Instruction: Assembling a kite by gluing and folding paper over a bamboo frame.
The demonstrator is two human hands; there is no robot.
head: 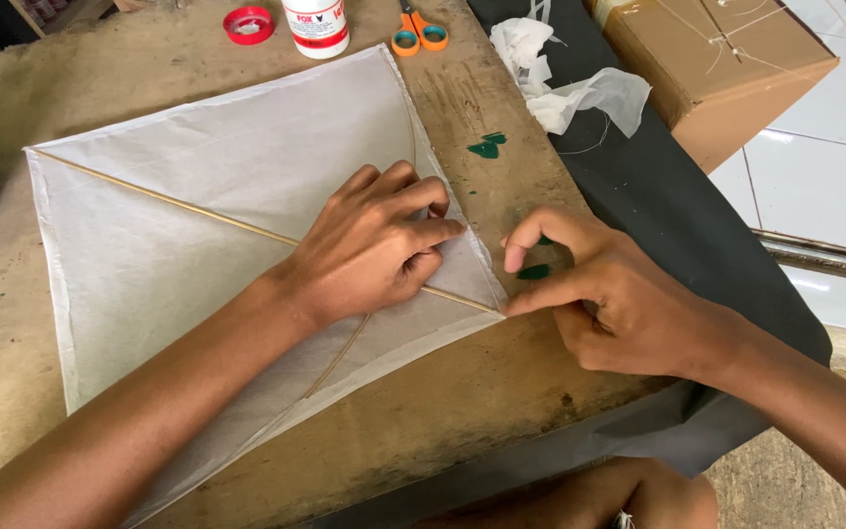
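Kite (178, 245) of white paper lies flat on the wooden table (462, 411), where we press our curled left hand (369, 245) down on it, grasping nothing, so it stays taut while our right hand (619, 304) pinches its near corner against the thin spar (198, 211).

I see a worn wooden table (501, 392) filling the frame, white floor tiles (834, 147) at upper right in daylight.

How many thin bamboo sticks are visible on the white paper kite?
2. A straight stick runs from the kite left corner to its right tip, passing under the left hand. A curved stick bows downward below that hand; its upper part is hard to trace.
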